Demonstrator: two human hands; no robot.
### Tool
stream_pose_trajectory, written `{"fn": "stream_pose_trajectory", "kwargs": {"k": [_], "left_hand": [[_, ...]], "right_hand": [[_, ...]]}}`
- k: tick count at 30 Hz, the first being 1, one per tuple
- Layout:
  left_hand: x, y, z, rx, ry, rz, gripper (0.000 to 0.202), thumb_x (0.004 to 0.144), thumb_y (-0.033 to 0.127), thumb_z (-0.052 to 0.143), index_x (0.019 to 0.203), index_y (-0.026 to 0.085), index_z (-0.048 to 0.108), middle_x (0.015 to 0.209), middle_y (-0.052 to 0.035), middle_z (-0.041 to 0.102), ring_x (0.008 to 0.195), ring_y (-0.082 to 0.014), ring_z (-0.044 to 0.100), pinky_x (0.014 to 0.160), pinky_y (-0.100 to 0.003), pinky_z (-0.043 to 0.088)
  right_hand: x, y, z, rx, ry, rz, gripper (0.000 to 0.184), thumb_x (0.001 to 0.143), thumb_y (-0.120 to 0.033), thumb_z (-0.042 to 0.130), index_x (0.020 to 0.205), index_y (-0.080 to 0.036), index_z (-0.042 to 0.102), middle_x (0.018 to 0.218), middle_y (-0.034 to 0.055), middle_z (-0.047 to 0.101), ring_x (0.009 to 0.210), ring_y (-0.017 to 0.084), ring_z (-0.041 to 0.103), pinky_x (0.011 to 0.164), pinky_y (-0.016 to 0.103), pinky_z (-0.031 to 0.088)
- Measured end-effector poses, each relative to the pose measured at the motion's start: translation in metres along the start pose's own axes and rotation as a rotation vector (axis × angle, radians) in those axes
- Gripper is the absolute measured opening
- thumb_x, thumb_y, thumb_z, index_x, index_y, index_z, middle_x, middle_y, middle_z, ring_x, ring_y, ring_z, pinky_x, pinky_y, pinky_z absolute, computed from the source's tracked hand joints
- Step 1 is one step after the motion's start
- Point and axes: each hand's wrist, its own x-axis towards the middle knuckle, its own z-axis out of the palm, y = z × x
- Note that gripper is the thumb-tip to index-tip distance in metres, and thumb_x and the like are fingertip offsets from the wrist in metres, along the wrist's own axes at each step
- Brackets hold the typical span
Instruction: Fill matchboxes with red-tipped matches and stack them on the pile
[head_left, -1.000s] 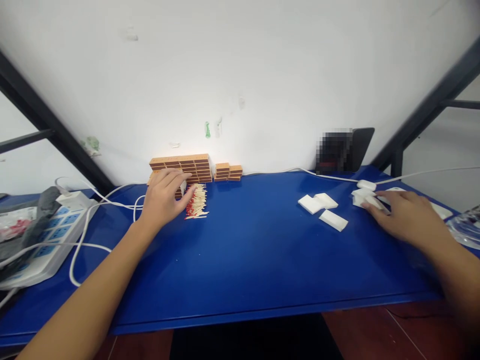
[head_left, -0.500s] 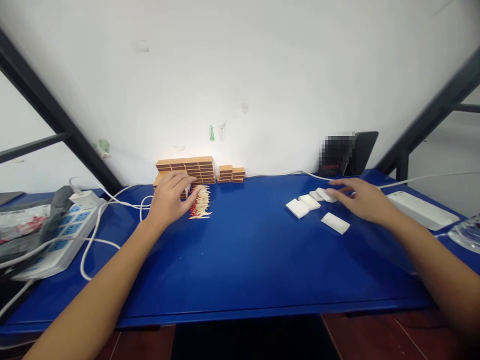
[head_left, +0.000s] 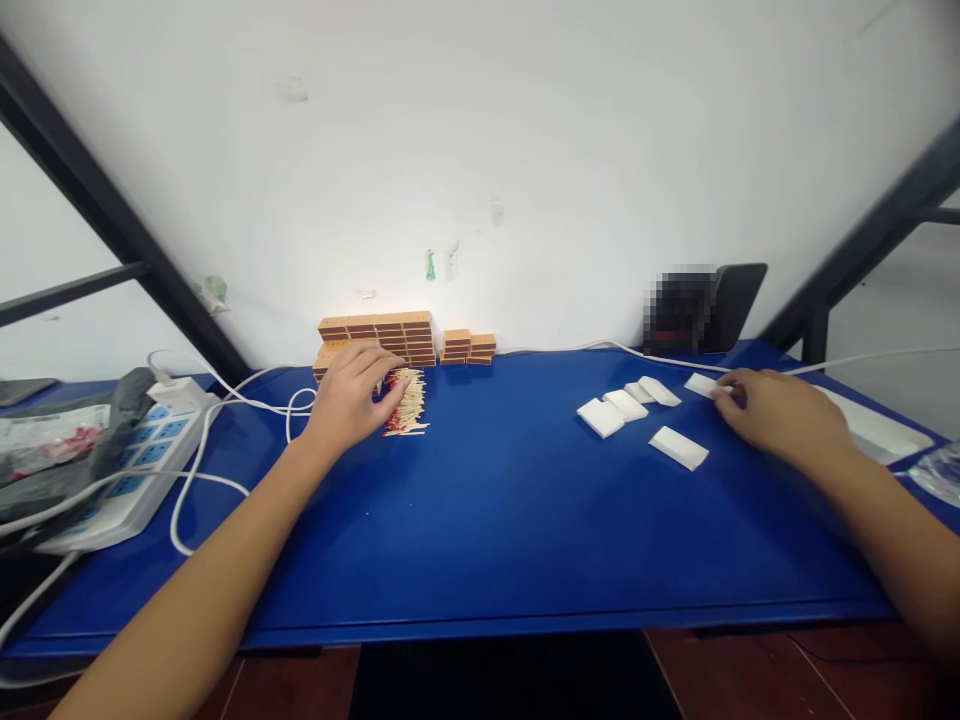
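Note:
My left hand (head_left: 351,398) rests on the blue table (head_left: 495,520) with curled fingers touching the left edge of a pile of red-tipped matches (head_left: 409,402). Behind the pile stands a stack of orange matchboxes (head_left: 382,335) and a smaller stack (head_left: 467,346) against the wall. My right hand (head_left: 780,420) lies at the right, fingers bent, its fingertips on a white box tray (head_left: 701,384). Several more white trays lie to its left, among them one (head_left: 601,417) at the left end and one (head_left: 679,447) nearer me.
A white power strip (head_left: 131,465) with white cables (head_left: 225,410) and a grey cloth sits at the left. A long white strip (head_left: 870,425) lies at the right edge. A dark device (head_left: 739,300) leans on the wall. Black frame bars slant on both sides.
My right hand moved left over the white trays, then back right, and now touches one tray set apart from the others. My left hand stayed at the matches.

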Motion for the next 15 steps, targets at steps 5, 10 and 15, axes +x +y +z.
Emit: {"fn": "stream_pose_trajectory", "kwargs": {"k": [5,10,15], "left_hand": [[0.000,-0.001,-0.001,-0.018,-0.004,-0.037,0.013,0.100,0.026,0.070,0.109,0.018,0.074,0.111,-0.0117,0.079,0.106,-0.0289,0.070,0.096,-0.048,0.058],[0.000,-0.002,-0.003,-0.029,-0.012,-0.074,0.015,0.099,0.025,0.069,0.111,0.018,0.073,0.113,-0.0121,0.078,0.107,-0.0296,0.069,0.097,-0.049,0.058],[0.000,0.004,0.000,-0.060,-0.043,-0.046,0.018,0.100,0.027,0.068,0.115,0.018,0.073,0.111,-0.0118,0.078,0.106,-0.0290,0.070,0.099,-0.048,0.057]], "right_hand": [[0.018,-0.015,-0.011,0.136,-0.138,-0.039,0.023,0.091,-0.040,0.068,0.101,-0.021,0.062,0.102,0.0207,0.074,0.101,0.036,0.068,0.088,0.043,0.048],[0.021,-0.025,-0.025,0.420,-0.026,0.082,0.036,0.081,-0.043,0.077,0.106,-0.024,0.061,0.104,0.0130,0.074,0.090,0.030,0.068,0.080,0.040,0.049],[-0.013,-0.097,-0.067,0.703,-0.128,-0.242,0.042,0.099,-0.060,0.046,0.093,-0.023,0.064,0.079,0.0050,0.066,0.075,0.024,0.060,0.072,0.037,0.045]]}}
